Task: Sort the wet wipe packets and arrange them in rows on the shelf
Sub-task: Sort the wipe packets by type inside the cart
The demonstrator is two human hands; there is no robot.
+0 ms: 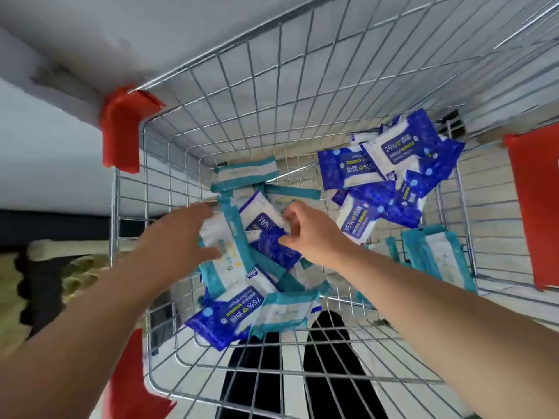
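In the silver wire shopping cart with red plastic corner guards, the left hand lies on a teal-and-white wet wipe packet, fingers spread apart. The right hand pinches a blue-and-white wet wipe packet, fingers curled on its edge. More blue packets crowd the far right corner. Bare wire floor shows along the left wall.

Open-topped cart, packets underneath
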